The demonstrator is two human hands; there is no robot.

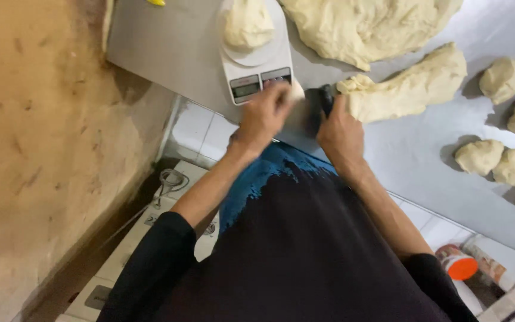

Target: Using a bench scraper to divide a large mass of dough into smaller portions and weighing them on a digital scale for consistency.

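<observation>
Dough strip: long pale piece lying on the steel table, long axis running from lower left, near the hands, to upper right; ragged cut end pointing at the right hand.
Right hand: closed on a dark-handled tool, probably a scraper, blade blurred; knuckles just beside the strip's near end.
Left hand: fingers curled together around a small dough piece, just below the scale's front edge; motion blur hides the exact grip.
Scale: white digital kitchen scale, display panel facing the person, 1 dough lump sitting on its round platter.
Dough mass: large irregular slab beyond the strip, spread along the frame's upper edge, close to the strip but apart from it.
Portions: at least 5 rough balls on the right of the table, well apart from the hands.
Surface: grey sheet steel, smooth, carrying soft shadows under each piece.
Room: rough tan wall at left; white tiles under the table edge; white appliance low beside the wall; orange-lidded container at lower right.
Clothing: dark long sleeves pushed up the forearms, blue patch on a black top.
</observation>
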